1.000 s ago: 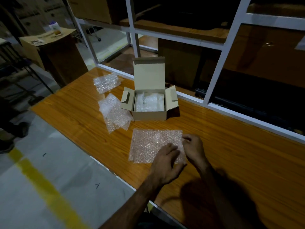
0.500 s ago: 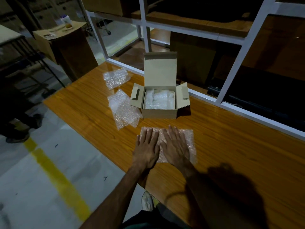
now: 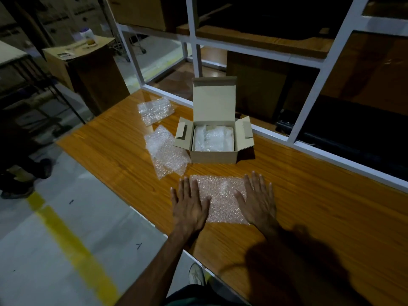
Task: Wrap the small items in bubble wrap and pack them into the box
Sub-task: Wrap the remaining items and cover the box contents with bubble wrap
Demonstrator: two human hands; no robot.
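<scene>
- The left hand (image 3: 190, 203) and right hand (image 3: 258, 199) lie flat on one sheet (image 3: 221, 197) of bubble wrap, fingers straight and spread wide, gripping nothing.
- Half a second ago the hands lay side by side at the middle of the sheet; now they sit apart at its left and right edges, with bare wrap between the thumbs. A second ago the fingers were picking at the sheet's right edge.
- That reads as a smoothing stroke outward: the sheet looks spread flat on the bench (image 3: 309, 206), ready to take an item.
- No unwrapped small item shows near the fingers, so I judge one must be fetched next.
- The box (image 3: 213, 151) stands open just beyond the fingertips, lid upright, with white wrapped bundles (image 3: 213, 138) already inside, so packing is partly done.
- Two more wrap pieces lie beyond the left fingers: one (image 3: 167, 155) touching the box's left side, another (image 3: 155, 110) farther back.
- Whether those two hold items I cannot tell.
</scene>
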